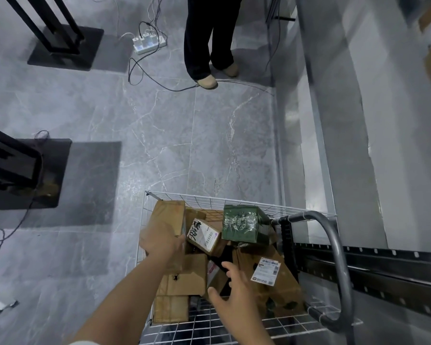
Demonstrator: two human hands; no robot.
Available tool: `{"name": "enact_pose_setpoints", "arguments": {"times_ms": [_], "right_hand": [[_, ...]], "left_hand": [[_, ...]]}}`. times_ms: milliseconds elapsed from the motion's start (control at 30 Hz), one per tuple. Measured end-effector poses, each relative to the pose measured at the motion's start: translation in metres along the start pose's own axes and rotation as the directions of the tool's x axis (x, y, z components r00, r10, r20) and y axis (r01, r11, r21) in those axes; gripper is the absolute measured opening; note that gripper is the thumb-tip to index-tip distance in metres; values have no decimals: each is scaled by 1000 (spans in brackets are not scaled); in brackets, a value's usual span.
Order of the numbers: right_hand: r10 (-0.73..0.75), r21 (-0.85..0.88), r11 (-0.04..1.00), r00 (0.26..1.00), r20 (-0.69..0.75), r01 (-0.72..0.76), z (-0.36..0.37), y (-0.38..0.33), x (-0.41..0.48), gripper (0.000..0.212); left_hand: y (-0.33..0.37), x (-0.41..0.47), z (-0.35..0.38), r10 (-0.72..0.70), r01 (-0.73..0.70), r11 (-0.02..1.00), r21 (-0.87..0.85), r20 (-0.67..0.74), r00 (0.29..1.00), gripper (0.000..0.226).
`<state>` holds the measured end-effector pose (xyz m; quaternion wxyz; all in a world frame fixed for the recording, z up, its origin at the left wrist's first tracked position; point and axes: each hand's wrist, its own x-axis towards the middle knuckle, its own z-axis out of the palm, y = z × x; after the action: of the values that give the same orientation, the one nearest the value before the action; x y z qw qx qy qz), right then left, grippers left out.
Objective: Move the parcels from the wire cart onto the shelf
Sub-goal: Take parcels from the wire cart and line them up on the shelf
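- Several parcels lie heaped in the wire cart (234,200) — brown cartons, a green box (243,225) at the far side, and a small labelled box (204,235) tilted beside it.
- Left hand (162,241) reaches into the cart, fingers curled against a tall brown carton (168,215) at the left wall; whether it grips, I cannot tell.
- Right hand (230,292) hovers spread open over the pile, holding nothing.
- Grey cart handle (334,247) arches at the right.
- Shelf (373,125) stands right of the cart — pale boards, blurred.
- Another person's legs (207,38) stand on the floor beyond.
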<state>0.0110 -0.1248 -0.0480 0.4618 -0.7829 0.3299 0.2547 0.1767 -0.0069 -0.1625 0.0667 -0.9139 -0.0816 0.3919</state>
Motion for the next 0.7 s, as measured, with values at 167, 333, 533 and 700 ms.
{"name": "enact_pose_setpoints", "arguments": {"times_ms": [167, 333, 533, 700], "right_hand": [[13, 23, 1000, 1000, -22, -13, -3, 1, -10, 61], [-2, 32, 999, 1000, -17, 3, -6, 2, -29, 60], [-36, 89, 995, 999, -32, 39, -15, 0, -58, 70], [-20, 415, 909, 999, -44, 36, -38, -9, -85, 110]], "left_hand": [[-2, -18, 4, -78, 75, 970, -232, -2, 997, 87], [-24, -52, 0, -102, 63, 823, -564, -38, 994, 69], [-59, -94, -16, 17, 35, 534, -845, 52, 998, 80], [-70, -152, -34, 184, -43, 276, -960, 9, 983, 57]]}}
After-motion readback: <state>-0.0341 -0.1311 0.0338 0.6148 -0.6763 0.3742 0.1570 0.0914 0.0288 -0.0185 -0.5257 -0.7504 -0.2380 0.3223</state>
